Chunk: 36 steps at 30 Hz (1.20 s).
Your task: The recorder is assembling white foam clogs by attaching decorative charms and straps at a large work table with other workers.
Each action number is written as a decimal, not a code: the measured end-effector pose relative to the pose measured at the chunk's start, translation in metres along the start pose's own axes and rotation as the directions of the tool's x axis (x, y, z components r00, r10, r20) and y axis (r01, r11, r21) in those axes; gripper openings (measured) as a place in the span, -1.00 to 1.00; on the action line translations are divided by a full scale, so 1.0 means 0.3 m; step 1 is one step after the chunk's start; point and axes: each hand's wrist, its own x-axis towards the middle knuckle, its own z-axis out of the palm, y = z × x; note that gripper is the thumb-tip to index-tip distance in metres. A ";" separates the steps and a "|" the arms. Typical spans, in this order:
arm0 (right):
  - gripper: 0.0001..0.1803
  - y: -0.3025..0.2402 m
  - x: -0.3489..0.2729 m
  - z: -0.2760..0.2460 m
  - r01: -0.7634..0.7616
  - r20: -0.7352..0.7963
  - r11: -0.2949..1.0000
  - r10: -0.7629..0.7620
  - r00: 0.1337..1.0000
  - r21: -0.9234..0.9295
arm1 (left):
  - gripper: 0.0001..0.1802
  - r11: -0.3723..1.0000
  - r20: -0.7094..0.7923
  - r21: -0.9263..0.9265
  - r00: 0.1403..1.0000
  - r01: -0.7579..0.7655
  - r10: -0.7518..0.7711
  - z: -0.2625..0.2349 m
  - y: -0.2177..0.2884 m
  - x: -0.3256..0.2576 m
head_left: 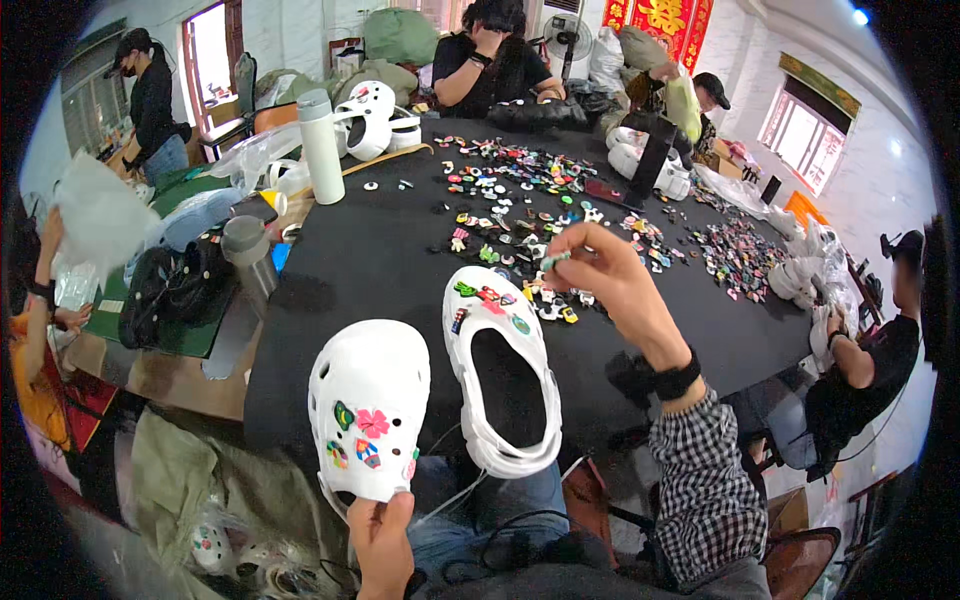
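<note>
My left hand (384, 548) grips one end of a white clog (375, 370) and holds it at the near side of the table. Several charms sit in its holes, among them a pink flower (372, 424). To its right lies a second white clog (540, 425), its foot opening facing up and colourful charms on its toe part. Above and right of that clog, my right hand (615, 285) pinches a small greenish shoe charm (553, 262) between thumb and fingertips. Loose charms (500, 215) are scattered over the black tabletop beyond it.
A white bottle (321, 150) and a grey tumbler (248, 255) stand at the left. More white clogs (370, 120) rest at the back. Another charm heap (740, 255) spreads at the right. Co-workers sit or stand around the table, one (870, 370) at right. Bagged clogs (240, 555) lie below left.
</note>
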 end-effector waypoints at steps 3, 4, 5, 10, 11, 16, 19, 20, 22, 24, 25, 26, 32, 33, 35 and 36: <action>-0.87 -0.035 -0.124 0.062 0.009 0.001 1.000 -0.009 1.000 0.025 | -0.77 0.964 -0.123 -0.258 0.992 -0.067 0.036 0.090 0.105 -0.006; -0.86 -0.034 -0.161 0.080 0.034 0.019 0.997 -0.036 0.999 0.072 | -0.53 0.976 -0.032 -0.209 0.998 -0.060 0.055 0.079 0.107 0.000; -0.86 -0.030 -0.194 0.100 0.057 0.040 0.991 -0.062 0.997 0.121 | -0.53 0.974 -0.046 -0.216 0.997 -0.075 0.067 0.081 0.110 0.001; -0.75 -0.106 -0.342 0.236 -0.001 -0.025 0.999 0.003 1.000 0.048 | -0.71 0.940 -0.052 -0.335 0.997 -0.072 0.057 0.097 0.096 -0.007; -0.75 -0.114 -0.351 0.267 -0.015 -0.019 0.998 0.016 1.000 0.060 | -0.71 0.933 -0.042 -0.359 0.999 -0.039 0.026 0.096 0.092 -0.005; -0.82 -0.104 -0.322 0.393 0.281 0.204 0.923 -0.231 0.951 -0.263 | -0.72 0.900 -0.002 -0.432 0.998 -0.052 0.057 0.086 0.054 0.004; -0.84 -0.101 -0.301 0.455 0.259 0.290 0.923 -0.175 0.941 -0.284 | -0.73 0.916 0.018 -0.400 0.999 -0.023 0.033 0.087 0.079 0.001; -0.83 -0.085 -0.293 0.472 0.278 0.300 0.913 -0.187 0.936 -0.299 | -0.73 0.911 0.013 -0.412 1.000 -0.020 0.028 0.084 0.086 0.000; -0.82 -0.067 -0.279 0.482 0.302 0.328 0.895 -0.192 0.925 -0.329 | -0.74 0.933 0.052 -0.360 0.998 0.001 0.019 0.082 0.093 -0.003; -0.82 -0.062 -0.268 0.482 0.321 0.344 0.873 -0.193 0.919 -0.368 | -0.75 0.940 0.075 -0.342 0.997 0.009 0.018 0.069 0.092 -0.002; -0.81 -0.061 -0.264 0.482 0.338 0.344 0.852 -0.203 0.917 -0.399 | -0.76 0.952 0.107 -0.306 0.994 0.016 0.017 0.063 0.090 -0.002; -0.81 -0.063 -0.261 0.483 0.339 0.359 0.850 -0.194 0.913 -0.403 | -0.76 0.947 0.097 -0.321 0.995 0.018 0.014 0.063 0.087 -0.003; -0.80 -0.079 -0.262 0.514 0.374 0.388 0.805 -0.197 0.901 -0.460 | -0.74 0.940 0.106 -0.336 0.990 -0.051 0.092 0.062 0.084 0.000; -0.81 -0.090 -0.267 0.518 0.361 0.379 0.789 -0.177 0.909 -0.498 | -0.74 0.944 0.118 -0.322 0.986 -0.078 0.121 0.064 0.087 0.002; -0.81 -0.109 -0.280 0.528 0.346 0.377 0.768 -0.148 0.914 -0.539 | -0.73 0.943 0.124 -0.317 0.982 -0.100 0.145 0.063 0.085 -0.001; -0.82 -0.112 -0.291 0.535 0.305 0.333 0.770 -0.127 0.934 -0.561 | -0.75 0.956 0.146 -0.287 0.984 -0.056 0.101 0.059 0.079 -0.003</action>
